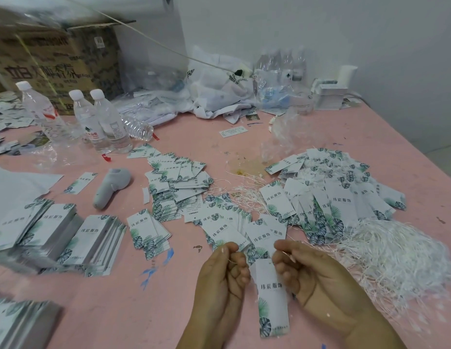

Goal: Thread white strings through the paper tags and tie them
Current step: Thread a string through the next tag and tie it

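— Both hands first: the left hand (pixel 225 270) has its fingers curled and pinches a thin white string (pixel 232 259) at the fingertips; the right hand (pixel 298 269) is curled the same way, pinching the other end. A paper tag (pixel 271 298) hangs between them, near the front edge of the view.

— And the surface?

— A pink desk (pixel 169 311), stained and flecked with blue marks. Stacks of tags (pixel 68 235) stand at the near left, a loose heap of tags (pixel 176 182) in the middle, and strung tags (pixel 340 195) to the right. A big tangle of white strings (pixel 395 253) lies at the near right. Water bottles (pixel 98 122) stand at the far left, before a cardboard box (pixel 55 66). A grey handheld device (pixel 111 187) lies left of the heap. Plastic bags (pixel 219 91) crowd the far edge against a white wall (pixel 320 26).

— Anything unclear?

— Whether the string passes through the tag's hole: the fingers cover that spot. The box and the near-left stack are blurred, and both forearms are cut off by the bottom edge.
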`<action>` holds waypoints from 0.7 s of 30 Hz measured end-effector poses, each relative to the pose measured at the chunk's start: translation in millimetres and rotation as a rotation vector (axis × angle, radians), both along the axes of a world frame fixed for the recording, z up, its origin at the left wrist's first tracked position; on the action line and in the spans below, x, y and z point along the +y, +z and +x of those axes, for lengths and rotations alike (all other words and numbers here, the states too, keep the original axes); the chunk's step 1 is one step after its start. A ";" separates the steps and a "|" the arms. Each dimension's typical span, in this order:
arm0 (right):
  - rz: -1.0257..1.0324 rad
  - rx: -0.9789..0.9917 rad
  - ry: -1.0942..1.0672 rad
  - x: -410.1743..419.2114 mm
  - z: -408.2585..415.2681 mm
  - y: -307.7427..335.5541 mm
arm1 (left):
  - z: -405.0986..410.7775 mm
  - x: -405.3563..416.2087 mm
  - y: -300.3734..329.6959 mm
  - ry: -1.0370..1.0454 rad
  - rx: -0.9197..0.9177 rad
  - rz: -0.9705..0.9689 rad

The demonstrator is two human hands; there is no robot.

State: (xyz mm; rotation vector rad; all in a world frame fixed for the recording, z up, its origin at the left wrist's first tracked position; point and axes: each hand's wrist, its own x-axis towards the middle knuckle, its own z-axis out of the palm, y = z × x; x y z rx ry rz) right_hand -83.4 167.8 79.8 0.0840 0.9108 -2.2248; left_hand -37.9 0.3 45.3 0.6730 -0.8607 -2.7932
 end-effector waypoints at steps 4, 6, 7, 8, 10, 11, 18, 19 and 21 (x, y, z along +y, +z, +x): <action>0.126 0.137 -0.119 -8.0 3.5 -4.0 | 0.0 -1.4 -1.1 -0.021 0.034 0.054; 0.202 0.206 -0.175 -11.2 6.3 -7.0 | 0.9 -3.0 -0.3 -0.052 0.058 0.074; 0.231 0.229 -0.196 -12.5 7.1 -7.8 | 1.4 -3.9 -0.5 -0.058 0.067 0.073; 0.252 0.245 -0.212 -13.8 7.5 -8.1 | 1.4 -4.5 -1.5 -0.052 0.068 0.061; 0.263 0.253 -0.230 -15.4 7.7 -7.4 | 0.6 -3.6 -3.0 -0.037 0.069 0.027; 0.261 0.247 -0.234 -15.8 7.8 -6.9 | 0.5 -2.1 -3.5 -0.036 0.074 0.013; 0.141 0.101 -0.197 -14.6 4.7 -7.9 | 3.3 1.8 -4.4 -0.036 0.093 -0.143; 0.148 0.101 -0.200 -14.4 4.8 -7.5 | 3.5 2.1 -4.5 -0.036 0.100 -0.186; 0.194 0.125 -0.217 -14.8 5.9 -7.3 | 4.6 3.1 -5.1 -0.036 0.116 -0.274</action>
